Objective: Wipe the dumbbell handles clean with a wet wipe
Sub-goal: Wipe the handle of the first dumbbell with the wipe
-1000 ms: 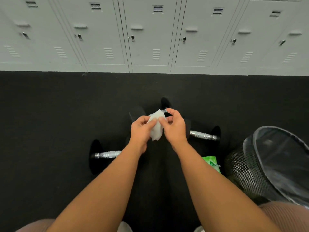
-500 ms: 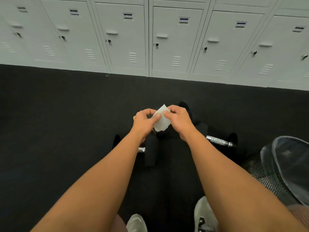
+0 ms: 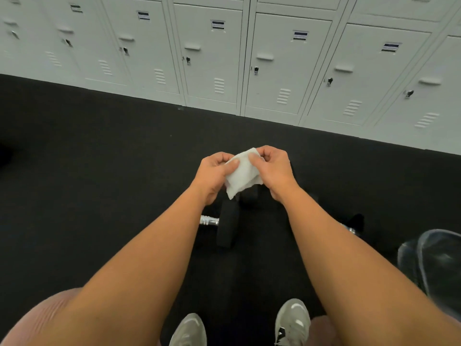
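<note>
Head view: pinching the wet wipe at its left and right edges, thumbs against curled fingers of the left hand and right hand, above the floor and just far of the dumbbell lying below. Likely unfolding it: advising pulling the edges apart evenly, keeping a full layer for wrapping the chrome handle. Reading nothing on the lockers: striped door labels too small; finding no brand anywhere.
</note>
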Tool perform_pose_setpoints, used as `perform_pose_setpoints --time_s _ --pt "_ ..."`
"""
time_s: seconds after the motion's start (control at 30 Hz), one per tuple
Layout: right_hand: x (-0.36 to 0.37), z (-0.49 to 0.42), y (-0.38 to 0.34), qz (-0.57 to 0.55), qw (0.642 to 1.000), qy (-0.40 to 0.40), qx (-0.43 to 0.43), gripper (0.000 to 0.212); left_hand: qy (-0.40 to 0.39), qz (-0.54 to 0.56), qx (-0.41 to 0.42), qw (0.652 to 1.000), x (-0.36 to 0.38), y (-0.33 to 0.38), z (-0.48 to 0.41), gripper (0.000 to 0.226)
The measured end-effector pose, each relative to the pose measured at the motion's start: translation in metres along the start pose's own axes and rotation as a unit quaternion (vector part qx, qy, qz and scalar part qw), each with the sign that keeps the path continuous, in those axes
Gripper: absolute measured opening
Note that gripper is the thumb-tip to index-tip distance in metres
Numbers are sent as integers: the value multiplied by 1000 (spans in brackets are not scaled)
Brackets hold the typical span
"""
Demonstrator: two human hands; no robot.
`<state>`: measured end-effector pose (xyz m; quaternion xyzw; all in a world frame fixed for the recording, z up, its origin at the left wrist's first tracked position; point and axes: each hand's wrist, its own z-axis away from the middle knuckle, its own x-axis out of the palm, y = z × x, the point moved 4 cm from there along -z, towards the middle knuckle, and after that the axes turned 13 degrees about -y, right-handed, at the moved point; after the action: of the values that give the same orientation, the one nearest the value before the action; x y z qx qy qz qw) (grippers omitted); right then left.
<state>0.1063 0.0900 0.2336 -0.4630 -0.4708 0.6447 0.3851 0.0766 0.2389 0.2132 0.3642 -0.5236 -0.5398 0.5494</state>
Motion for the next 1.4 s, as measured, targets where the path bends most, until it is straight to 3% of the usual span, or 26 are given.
perform_pose_setpoints --time_s 0.17,0.3,0.43,0.53,0.63,0.7,0.83,1.03,1.17,1.27,1.4 --pt "4 5 0 -32 999 -15 10 10 95 102 -9 990 -5 -10 14 8" --pt "9 14 -4 -68 997 -49 0 10 122 152 -6 981 -4 -10 26 11" --pt "8 25 -10 -107 991 -79 23 47 120 136 -8 983 0 -4 29 11" --pt "4 25 -16 -98 993 -57 27 38 105 126 -13 986 1 -3 28 16" --pt "8 16 -14 -121 991 -39 32 15 90 115 -16 989 -7 -6 28 28" --pt "16 9 -10 -131 990 -29 34 6 95 119 -15 988 -16 -8 28 24" --pt "39 -4 7 -141 989 -17 49 13 132 109 -21 985 -40 -11 22 7" --pt "78 -21 41 -230 963 -75 115 44 137 46 -39 989 -77 -29 14 12" --pt "105 -28 64 -214 953 -144 160 32 145 14 -34 989 -98 -47 7 12" --pt "118 -34 74 -208 954 -138 167 22 135 -8 -44 990 -111 -62 4 11" --pt "136 -43 87 -248 941 -143 181 26 141 -45 -68 987 -128 -84 4 8"
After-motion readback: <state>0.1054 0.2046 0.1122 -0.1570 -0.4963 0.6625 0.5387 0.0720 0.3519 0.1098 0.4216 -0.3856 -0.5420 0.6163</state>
